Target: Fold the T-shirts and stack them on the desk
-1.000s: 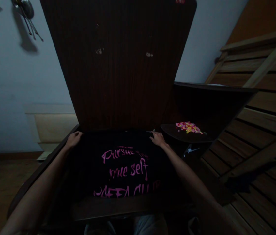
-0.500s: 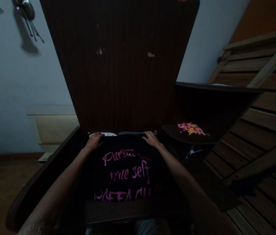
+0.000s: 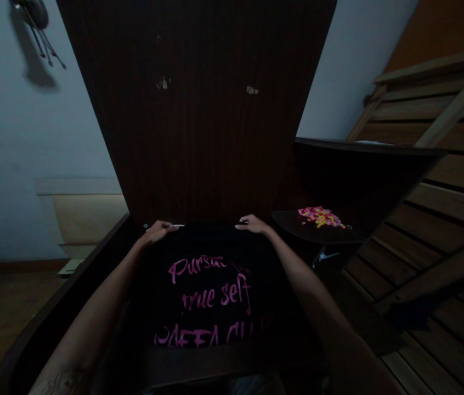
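Both hands on the black cloth [image 3: 211, 285], pink lettering up. My left hand [image 3: 160, 231] pinches its far edge on the left, thumb against fingers; my right hand [image 3: 254, 224] pinches the same edge on the right. Cloth lies on the dark tabletop [image 3: 199, 366] between my forearms, far edge close to the upright dark panel [image 3: 207, 126].

Risks, my read: uneven pull skews the edge and wrinkles the print. Light pinch, fabric slips out. White strip [image 3: 178, 225] by my left fingertips could get caught along with the cloth; can't tell what it is. Black on dark wood in dim light, so folds are easy to miss.

Surface: dark wood, raised side board [image 3: 63, 296] on the left. Panel has pale scuffs. Low shelf [image 3: 318, 236] on the right carries a scatter of pink and yellow bits [image 3: 321, 216], well apart from the cloth. Room: pale wall [image 3: 71, 120], wooden slats [image 3: 454, 186] far right, brownish floor [image 3: 5, 312] lower left.
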Demonstrator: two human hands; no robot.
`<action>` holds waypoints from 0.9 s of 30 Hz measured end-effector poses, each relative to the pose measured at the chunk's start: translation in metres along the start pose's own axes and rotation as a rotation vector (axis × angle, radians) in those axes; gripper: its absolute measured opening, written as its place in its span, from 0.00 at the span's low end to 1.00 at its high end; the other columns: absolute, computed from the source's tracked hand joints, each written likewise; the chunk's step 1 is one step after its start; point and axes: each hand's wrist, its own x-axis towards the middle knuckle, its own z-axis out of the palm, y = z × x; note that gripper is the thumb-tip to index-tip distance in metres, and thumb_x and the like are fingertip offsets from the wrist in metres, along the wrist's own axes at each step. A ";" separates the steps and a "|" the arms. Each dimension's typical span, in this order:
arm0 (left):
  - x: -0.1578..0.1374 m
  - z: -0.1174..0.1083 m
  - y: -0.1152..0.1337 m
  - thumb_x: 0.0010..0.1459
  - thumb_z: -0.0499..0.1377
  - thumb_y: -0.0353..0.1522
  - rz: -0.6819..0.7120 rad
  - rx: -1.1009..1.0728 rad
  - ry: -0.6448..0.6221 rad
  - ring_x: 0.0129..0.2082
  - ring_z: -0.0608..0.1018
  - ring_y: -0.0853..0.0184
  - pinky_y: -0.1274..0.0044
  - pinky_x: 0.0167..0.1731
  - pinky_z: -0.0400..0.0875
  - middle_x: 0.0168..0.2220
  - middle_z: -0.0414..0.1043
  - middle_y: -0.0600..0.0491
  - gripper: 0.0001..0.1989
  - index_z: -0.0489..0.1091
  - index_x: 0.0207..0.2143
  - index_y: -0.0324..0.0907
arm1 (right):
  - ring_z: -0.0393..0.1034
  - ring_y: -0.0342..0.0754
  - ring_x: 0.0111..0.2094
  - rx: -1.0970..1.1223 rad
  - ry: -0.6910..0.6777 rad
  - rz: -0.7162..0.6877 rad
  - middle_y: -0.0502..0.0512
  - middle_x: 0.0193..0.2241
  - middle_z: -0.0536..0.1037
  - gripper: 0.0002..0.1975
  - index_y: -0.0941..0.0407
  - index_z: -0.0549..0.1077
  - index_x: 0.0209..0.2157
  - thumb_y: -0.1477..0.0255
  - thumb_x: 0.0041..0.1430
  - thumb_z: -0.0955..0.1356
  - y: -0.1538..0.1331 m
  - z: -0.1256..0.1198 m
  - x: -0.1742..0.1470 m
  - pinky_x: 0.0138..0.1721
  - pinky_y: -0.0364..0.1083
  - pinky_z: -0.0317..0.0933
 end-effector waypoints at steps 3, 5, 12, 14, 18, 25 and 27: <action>0.006 0.005 0.005 0.59 0.52 0.43 0.056 0.289 0.208 0.43 0.76 0.55 0.69 0.42 0.68 0.40 0.76 0.44 0.17 0.72 0.37 0.39 | 0.69 0.52 0.44 -0.260 0.219 0.083 0.56 0.40 0.78 0.10 0.54 0.75 0.40 0.65 0.58 0.69 -0.009 0.006 0.005 0.44 0.49 0.60; 0.006 0.015 0.004 0.59 0.53 0.37 0.095 0.484 0.352 0.49 0.72 0.52 0.65 0.48 0.66 0.47 0.73 0.40 0.15 0.71 0.43 0.39 | 0.66 0.55 0.49 -0.446 0.294 0.118 0.60 0.46 0.76 0.13 0.53 0.73 0.45 0.68 0.58 0.69 -0.014 0.017 0.003 0.49 0.53 0.58; 0.003 0.053 -0.008 0.63 0.47 0.33 0.355 0.500 0.319 0.50 0.72 0.56 0.65 0.51 0.68 0.49 0.72 0.41 0.17 0.71 0.47 0.39 | 0.63 0.53 0.54 -0.534 0.219 -0.068 0.62 0.52 0.73 0.17 0.57 0.72 0.52 0.71 0.66 0.59 -0.026 0.059 -0.010 0.54 0.50 0.56; 0.005 0.063 -0.007 0.64 0.46 0.37 0.373 0.445 0.244 0.55 0.71 0.57 0.65 0.56 0.65 0.53 0.70 0.42 0.21 0.70 0.52 0.39 | 0.62 0.52 0.56 -0.483 0.184 -0.064 0.62 0.57 0.70 0.20 0.58 0.70 0.55 0.68 0.68 0.57 -0.027 0.070 -0.009 0.57 0.49 0.55; 0.009 0.078 -0.005 0.63 0.46 0.40 0.314 0.430 0.141 0.64 0.62 0.55 0.64 0.62 0.56 0.62 0.62 0.40 0.27 0.64 0.58 0.33 | 0.54 0.52 0.64 -0.419 0.119 -0.017 0.63 0.63 0.61 0.27 0.62 0.62 0.62 0.62 0.68 0.55 -0.026 0.087 -0.009 0.63 0.50 0.48; -0.019 0.046 -0.030 0.59 0.48 0.31 0.125 0.483 0.407 0.61 0.66 0.53 0.63 0.60 0.59 0.59 0.66 0.38 0.24 0.65 0.57 0.33 | 0.38 0.56 0.69 -0.331 0.026 0.058 0.66 0.68 0.47 0.33 0.66 0.52 0.66 0.59 0.67 0.54 -0.023 0.084 -0.017 0.66 0.54 0.38; -0.027 0.024 -0.044 0.56 0.51 0.30 0.016 0.498 0.401 0.57 0.71 0.50 0.62 0.56 0.64 0.55 0.70 0.37 0.25 0.66 0.56 0.33 | 0.37 0.57 0.69 -0.318 0.008 0.077 0.67 0.68 0.45 0.33 0.65 0.53 0.66 0.60 0.67 0.56 -0.027 0.081 -0.018 0.65 0.56 0.39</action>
